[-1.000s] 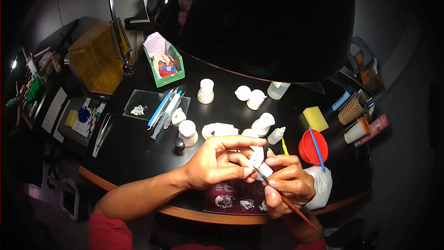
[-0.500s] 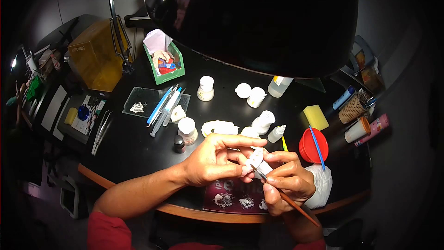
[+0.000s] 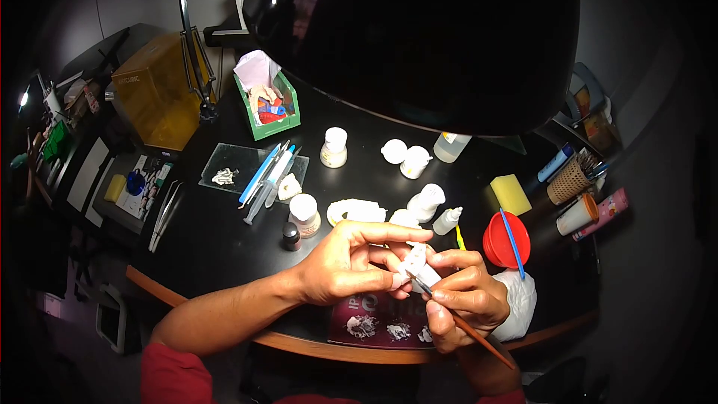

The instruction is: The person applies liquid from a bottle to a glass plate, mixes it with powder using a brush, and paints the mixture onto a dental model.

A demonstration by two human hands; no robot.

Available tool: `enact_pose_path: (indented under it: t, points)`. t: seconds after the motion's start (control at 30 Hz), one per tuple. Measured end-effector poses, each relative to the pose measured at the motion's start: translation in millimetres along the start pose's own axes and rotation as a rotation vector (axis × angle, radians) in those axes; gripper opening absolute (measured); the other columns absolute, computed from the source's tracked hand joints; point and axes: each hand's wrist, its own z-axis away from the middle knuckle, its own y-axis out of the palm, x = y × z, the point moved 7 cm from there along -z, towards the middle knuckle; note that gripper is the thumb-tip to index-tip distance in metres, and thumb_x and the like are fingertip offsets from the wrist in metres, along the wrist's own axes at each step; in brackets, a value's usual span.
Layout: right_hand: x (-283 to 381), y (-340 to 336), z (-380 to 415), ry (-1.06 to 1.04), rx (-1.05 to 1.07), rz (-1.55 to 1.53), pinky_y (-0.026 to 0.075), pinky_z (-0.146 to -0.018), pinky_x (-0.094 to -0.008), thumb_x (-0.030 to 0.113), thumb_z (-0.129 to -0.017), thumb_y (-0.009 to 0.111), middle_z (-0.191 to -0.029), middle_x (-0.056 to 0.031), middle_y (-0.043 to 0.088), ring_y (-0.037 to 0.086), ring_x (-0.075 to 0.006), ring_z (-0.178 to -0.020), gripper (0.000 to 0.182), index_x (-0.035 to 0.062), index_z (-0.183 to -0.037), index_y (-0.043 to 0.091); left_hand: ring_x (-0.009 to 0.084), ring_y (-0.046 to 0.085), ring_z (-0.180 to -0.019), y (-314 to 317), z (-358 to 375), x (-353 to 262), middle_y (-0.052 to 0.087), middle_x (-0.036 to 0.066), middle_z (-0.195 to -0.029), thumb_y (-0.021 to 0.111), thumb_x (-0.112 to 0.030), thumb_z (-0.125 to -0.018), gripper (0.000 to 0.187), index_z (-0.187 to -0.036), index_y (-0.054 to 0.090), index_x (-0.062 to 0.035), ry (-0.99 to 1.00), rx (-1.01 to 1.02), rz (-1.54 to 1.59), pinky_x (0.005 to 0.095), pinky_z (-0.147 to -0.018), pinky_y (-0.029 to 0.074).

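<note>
Between its thumb and fingers, my left hand (image 3: 355, 263) holds a small white piece (image 3: 414, 259) above the front of the desk. My right hand (image 3: 467, 299) grips a thin brush (image 3: 473, 333) with a brown handle, its tip at the lower part of the white piece. White material, partly hidden by the fingers, also lies between the two hands. Below them is a dark red mat (image 3: 340, 327) with several smears of white paste (image 3: 362, 326). A crumpled white tissue (image 3: 517, 303) sits beside my right hand.
White jars (image 3: 304, 213), a dropper bottle (image 3: 447, 221), a red bowl (image 3: 502, 243) with a blue stick and a yellow sponge (image 3: 510, 194) surround the hands. Blue-and-white syringes (image 3: 271, 179) lie left. A green bin (image 3: 288, 116) stands behind. A large black lamp hood (image 3: 419, 37) hangs overhead.
The view has shifted slightly, and the lamp hood appears a little lower and further right. Both hands keep their hold, with the brush tip still near the white piece.
</note>
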Motion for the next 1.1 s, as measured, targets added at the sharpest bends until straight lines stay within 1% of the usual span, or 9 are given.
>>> enact_pose_path:
  t: [0.13,0.23,0.33,0.43,0.53,0.63,0.73,1.03,1.1]
  points:
    - [0.3,-1.2,-1.0,0.01,-0.008,-0.025,0.059,-0.078,-0.0363,-0.009,-0.072,0.071,-0.081,-0.0086,0.067,0.072,-0.0352,-0.1,0.025,0.0018,-0.094,0.071,0.0187,0.072,-0.096,1.7,0.2,-1.6,0.067,0.018,-0.12,0.068,0.004,-0.095,0.06,-0.152,0.047,0.0065,0.009,-0.011,-0.01,0.0322,-0.091,0.061]
    - [0.7,-0.2,-0.8,0.013,-0.016,-0.022,0.059,-0.079,-0.0367,-0.009,-0.072,0.072,-0.081,-0.0088,0.068,0.072,-0.0353,-0.099,0.024,0.0018,-0.094,0.071,0.0186,0.071,-0.096,0.8,0.5,-0.2,0.067,0.018,-0.12,0.068,0.004,-0.095,0.061,-0.152,0.047,0.0065,0.015,-0.003,0.004,0.0321,-0.091,0.06]
    - [-0.3,0.9,1.5,0.002,0.002,-0.014,0.059,-0.09,-0.0422,-0.001,-0.08,0.069,-0.076,-0.0086,0.067,0.069,-0.0345,-0.1,0.018,0.0036,-0.098,0.069,0.0187,0.071,-0.096,1.0,0.6,0.1,0.067,0.018,-0.12,0.067,0.005,-0.095,0.061,-0.152,0.047,0.0065,0.019,0.001,-0.002,0.0321,-0.091,0.06]
    - [0.5,1.0,0.9,-0.002,0.002,0.002,0.059,-0.088,-0.0418,0.0,-0.081,0.069,-0.074,-0.0088,0.066,0.069,-0.0345,-0.1,0.017,0.0035,-0.098,0.07,0.0192,0.071,-0.096,1.2,0.6,-0.3,0.067,0.018,-0.121,0.067,0.005,-0.094,0.061,-0.152,0.047,0.0064,0.007,-0.015,-0.004,0.0322,-0.09,0.06]
    - [2.9,0.1,-0.5,0.005,-0.018,-0.023,0.06,-0.079,-0.0378,-0.008,-0.074,0.072,-0.081,-0.0088,0.069,0.073,-0.0363,-0.1,0.023,0.002,-0.095,0.072,0.0195,0.071,-0.096,0.6,0.2,-0.4,0.067,0.018,-0.122,0.067,0.006,-0.094,0.061,-0.152,0.048,0.0063,0.018,-0.005,-0.031,0.0323,-0.089,0.06]
    - [3.5,0.6,0.7,-0.009,-0.02,-0.014,0.058,-0.085,-0.0401,0.003,-0.083,0.069,-0.075,-0.0085,0.067,0.07,-0.0339,-0.098,0.014,0.0043,-0.097,0.07,0.0196,0.071,-0.096,0.6,0.3,0.8,0.067,0.019,-0.124,0.068,0.005,-0.093,0.061,-0.151,0.048,0.0064,0.033,-0.003,-0.015,0.0325,-0.089,0.059]
    - [3.9,0.3,1.5,0.023,-0.004,0.017,0.058,-0.085,-0.0397,0.004,-0.083,0.069,-0.075,-0.0076,0.067,0.07,-0.0336,-0.097,0.013,0.0048,-0.096,0.069,0.0258,0.068,-0.115,-2.2,-0.2,3.1,0.062,0.024,-0.131,0.07,0.009,-0.09,0.065,-0.15,0.046,0.0097,0.019,0.008,-0.016,0.0383,-0.094,0.065]
    - [1.5,0.5,0.7,0.024,0.026,-0.118,0.059,-0.1,-0.0512,0.0,-0.082,0.067,-0.078,-0.011,0.065,0.066,-0.0338,-0.107,0.014,0.0023,-0.096,0.066,0.0238,0.066,-0.12,0.8,0.9,-2.7,0.059,0.025,-0.141,0.067,0.015,-0.089,0.063,-0.149,0.048,0.0098,0.024,-0.006,-0.133,0.0332,-0.093,0.065]
    - [0.0,-0.7,0.0,0.061,0.026,-0.176,0.059,-0.101,-0.0525,0.0,-0.082,0.067,-0.079,-0.0107,0.064,0.064,-0.0339,-0.11,0.013,0.0022,-0.095,0.065,0.0224,0.066,-0.118,2.0,0.4,-4.8,0.061,0.024,-0.136,0.068,0.016,-0.088,0.063,-0.148,0.049,0.0096,0.038,-0.014,-0.184,0.0311,-0.092,0.065]
